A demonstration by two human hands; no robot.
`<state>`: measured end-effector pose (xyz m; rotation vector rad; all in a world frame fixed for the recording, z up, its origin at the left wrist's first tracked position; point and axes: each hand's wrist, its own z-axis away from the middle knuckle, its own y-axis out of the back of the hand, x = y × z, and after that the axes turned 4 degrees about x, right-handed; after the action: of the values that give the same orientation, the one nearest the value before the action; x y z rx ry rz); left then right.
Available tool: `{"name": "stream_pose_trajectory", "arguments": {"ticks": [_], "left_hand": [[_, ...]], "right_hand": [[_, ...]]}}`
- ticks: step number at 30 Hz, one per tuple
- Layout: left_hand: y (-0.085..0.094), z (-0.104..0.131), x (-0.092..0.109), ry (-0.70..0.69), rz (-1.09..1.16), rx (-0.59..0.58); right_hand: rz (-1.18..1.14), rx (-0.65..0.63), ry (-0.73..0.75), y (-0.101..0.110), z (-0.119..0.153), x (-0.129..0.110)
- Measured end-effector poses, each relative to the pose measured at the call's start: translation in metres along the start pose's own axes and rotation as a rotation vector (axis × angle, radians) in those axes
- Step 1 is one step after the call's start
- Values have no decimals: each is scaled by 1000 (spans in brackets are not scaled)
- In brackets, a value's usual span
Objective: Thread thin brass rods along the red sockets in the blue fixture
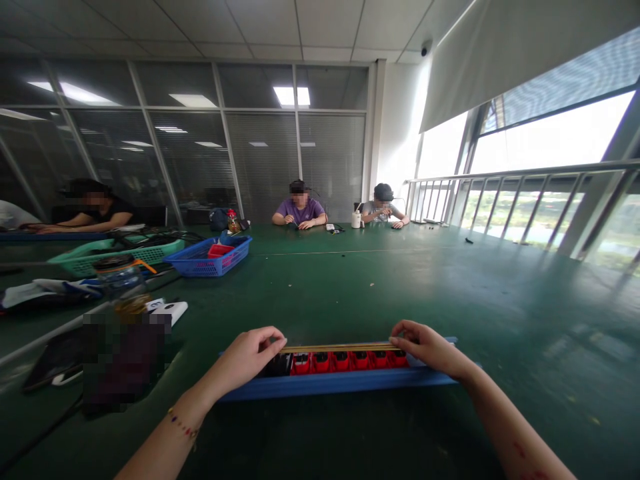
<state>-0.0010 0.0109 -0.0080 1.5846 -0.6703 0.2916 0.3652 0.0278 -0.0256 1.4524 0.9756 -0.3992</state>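
The left hand (pixel 255 355) and the right hand (pixel 425 347) each pinch one end of a yellow strip (pixel 340 348). It runs along the row of red pieces (pixel 341 362) inside the blue tray (pixel 345 384) on the desk (pixel 320 303); whether it touches them, I cannot tell.

Tray (pixel 345 385): before us on our worktop (pixel 320 300), parts (pixel 341 362) in a row inside.
Jar (pixel 119 280): to our left, nearer than both baskets (pixel 203 268).
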Motion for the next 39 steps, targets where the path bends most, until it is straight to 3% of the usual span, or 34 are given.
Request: {"name": "stream_pose_trajectory", "arguments": {"ticks": [9, 28, 34, 39], "left_hand": [[8, 6, 7, -50, -35, -92], [12, 3, 1, 15, 42, -84], [23, 4, -11, 10, 37, -95], [29, 4, -6, -72, -14, -36]], "right_hand": [[-4, -53, -5, 3, 4, -11], [-48, 6, 43, 4, 3, -8], [-42, 84, 67, 4, -1, 1], [-114, 253, 94, 2, -7, 4]]}}
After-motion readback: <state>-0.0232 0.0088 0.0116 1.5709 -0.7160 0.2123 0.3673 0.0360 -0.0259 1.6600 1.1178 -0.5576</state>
